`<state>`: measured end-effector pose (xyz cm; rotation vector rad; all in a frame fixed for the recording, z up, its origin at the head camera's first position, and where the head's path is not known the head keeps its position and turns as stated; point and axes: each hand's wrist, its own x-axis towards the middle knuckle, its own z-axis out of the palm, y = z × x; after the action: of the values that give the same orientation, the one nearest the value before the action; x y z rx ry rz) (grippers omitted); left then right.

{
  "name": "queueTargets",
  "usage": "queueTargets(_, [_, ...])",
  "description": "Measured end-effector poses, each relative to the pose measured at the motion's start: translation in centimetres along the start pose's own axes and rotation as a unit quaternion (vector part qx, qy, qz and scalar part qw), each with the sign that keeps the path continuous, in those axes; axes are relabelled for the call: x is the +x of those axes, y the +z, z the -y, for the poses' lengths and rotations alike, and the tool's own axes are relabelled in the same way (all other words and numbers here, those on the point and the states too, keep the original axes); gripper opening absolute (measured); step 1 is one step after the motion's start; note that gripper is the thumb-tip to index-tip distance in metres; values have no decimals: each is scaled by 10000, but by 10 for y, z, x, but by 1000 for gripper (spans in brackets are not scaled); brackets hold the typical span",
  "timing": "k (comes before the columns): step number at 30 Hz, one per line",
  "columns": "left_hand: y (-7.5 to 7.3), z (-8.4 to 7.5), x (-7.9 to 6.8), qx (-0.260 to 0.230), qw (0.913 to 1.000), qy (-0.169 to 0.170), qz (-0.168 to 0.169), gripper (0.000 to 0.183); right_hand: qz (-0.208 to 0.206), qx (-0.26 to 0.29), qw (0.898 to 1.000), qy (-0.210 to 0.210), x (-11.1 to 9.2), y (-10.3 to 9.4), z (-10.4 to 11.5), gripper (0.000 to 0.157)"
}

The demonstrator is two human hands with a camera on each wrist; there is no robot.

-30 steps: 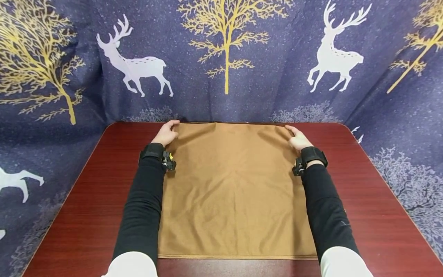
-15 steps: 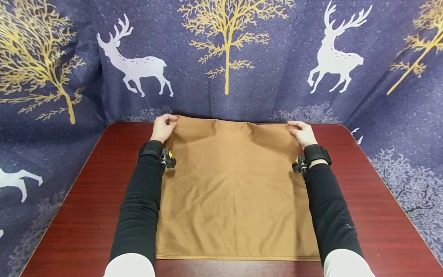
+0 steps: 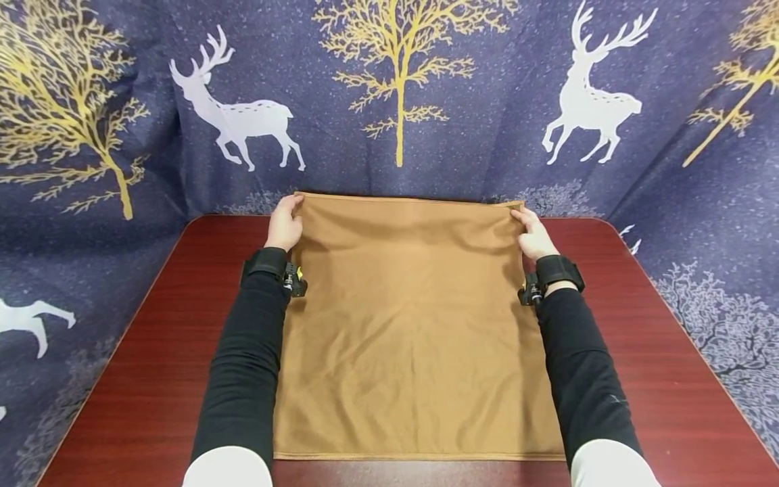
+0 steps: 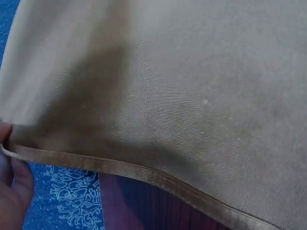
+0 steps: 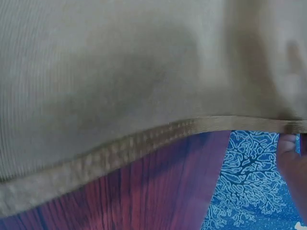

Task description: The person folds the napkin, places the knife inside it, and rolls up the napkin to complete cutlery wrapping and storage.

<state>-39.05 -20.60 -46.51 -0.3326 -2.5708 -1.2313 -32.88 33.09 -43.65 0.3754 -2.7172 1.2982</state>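
A brown cloth with a stitched hem is spread over the table, its far edge raised off the tabletop. At the far left corner my left hand pinches the cloth between thumb and fingers. My right hand pinches it close to the far right corner, where a small tip sticks up past the fingers. In the left wrist view the hem runs slantwise from the left thumb. The right wrist view has the hem sagging between the right hand and the opposite side.
The dark red wooden table shows on both sides of the cloth and as a strip along the front. Behind it hangs a blue curtain with white deer and yellow trees. Both wrists carry black straps with small cameras.
The cloth's far edge has risen from the tabletop and now stands higher and straighter. Both hands have lifted it, moving slightly outward, and the right fingers have tightened on their corner.
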Motion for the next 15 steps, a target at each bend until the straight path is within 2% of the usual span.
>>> queueTargets(3, [26,60,27,513,9986,148,-28,53,136,100,9998,-141,24,7,-65,73])
queueTargets(4, [36,87,38,643,9978,158,22,55,291,19,9995,-97,32,10,-85,75])
queueTargets(5, [46,111,48,951,9954,-6,128,58,419,-46,9990,-172,39,14,-105,76])
queueTargets(6, [58,144,59,1078,9940,28,158,62,560,-174,9982,-80,45,18,-119,80])
queueTargets(7, [68,172,67,1154,9931,77,166,67,762,-275,9967,-8,47,19,-124,82])
queueTargets(8, [75,191,72,1252,9917,31,280,72,923,-331,9951,79,46,21,-123,84])
queueTargets(9, [79,202,73,1301,9905,-55,435,75,1145,-332,9925,273,41,20,-104,85])
queueTargets(10, [79,204,70,1322,9895,-122,571,77,1225,-386,9908,415,35,19,-89,87])
queueTargets(11, [77,194,62,1371,9877,-218,714,77,1267,-387,9897,540,27,19,-72,87])
queueTargets(12, [72,177,53,1435,9853,-298,884,77,1312,-440,9875,750,19,17,-48,88])
queueTargets(15, [40,75,12,1628,9722,-549,1590,64,1323,-714,9814,1196,-1,13,10,83])
